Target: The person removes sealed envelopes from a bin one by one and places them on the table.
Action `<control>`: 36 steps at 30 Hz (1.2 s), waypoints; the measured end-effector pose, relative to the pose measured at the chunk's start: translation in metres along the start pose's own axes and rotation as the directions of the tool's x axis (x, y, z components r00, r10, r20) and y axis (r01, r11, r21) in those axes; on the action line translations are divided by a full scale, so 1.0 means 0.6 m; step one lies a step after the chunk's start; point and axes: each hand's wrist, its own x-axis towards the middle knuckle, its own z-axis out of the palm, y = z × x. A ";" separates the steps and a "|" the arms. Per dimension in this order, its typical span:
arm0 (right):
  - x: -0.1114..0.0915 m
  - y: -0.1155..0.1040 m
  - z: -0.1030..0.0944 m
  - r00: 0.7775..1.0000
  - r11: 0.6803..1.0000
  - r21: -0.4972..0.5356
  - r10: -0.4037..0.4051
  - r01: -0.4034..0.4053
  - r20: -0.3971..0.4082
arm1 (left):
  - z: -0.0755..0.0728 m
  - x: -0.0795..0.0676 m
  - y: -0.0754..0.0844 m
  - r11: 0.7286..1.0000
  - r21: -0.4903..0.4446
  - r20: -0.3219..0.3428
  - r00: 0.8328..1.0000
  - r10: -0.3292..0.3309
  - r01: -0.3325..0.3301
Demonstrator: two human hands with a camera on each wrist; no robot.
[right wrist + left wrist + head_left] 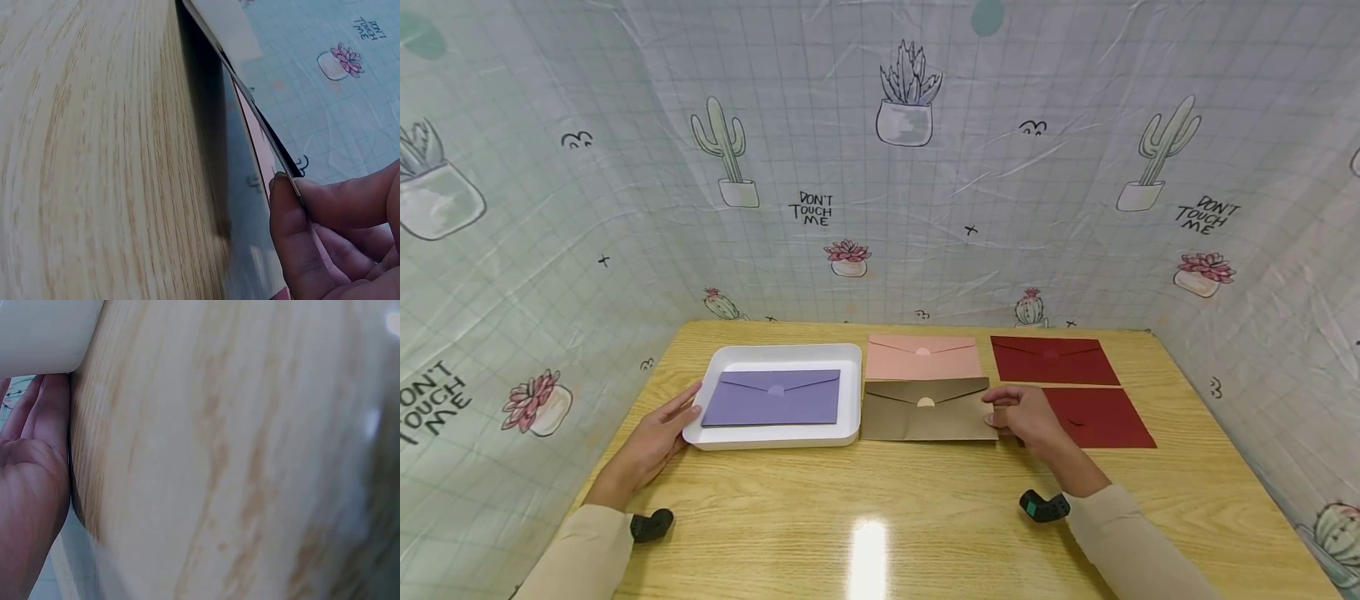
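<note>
My right hand pinches the right edge of a brown envelope between thumb and fingers. In the right wrist view this envelope shows edge-on, raised off the table at the pinched end. A white tray stands to its left, with a purple envelope lying flap side up in it. Against the tray's left side rests my left hand, its fingers extended. The left wrist view shows the palm and fingers beside the tray's corner.
Behind the brown envelope lies a pink envelope. Two dark red envelopes lie at the right, a rear one and a front one partly behind my right hand. A patterned curtain surrounds the wooden table.
</note>
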 end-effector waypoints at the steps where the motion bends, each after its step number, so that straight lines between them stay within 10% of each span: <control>1: -0.001 -0.001 0.000 1.000 1.000 -0.012 -0.010 0.010 0.001 | 0.000 -0.001 0.000 1.000 -0.002 -0.001 1.000 0.003 -0.003; 36: -0.007 -0.004 0.015 0.994 0.979 -0.189 -0.087 0.074 -0.062 | -0.007 0.004 0.003 1.000 -0.006 0.013 1.000 0.003 -0.003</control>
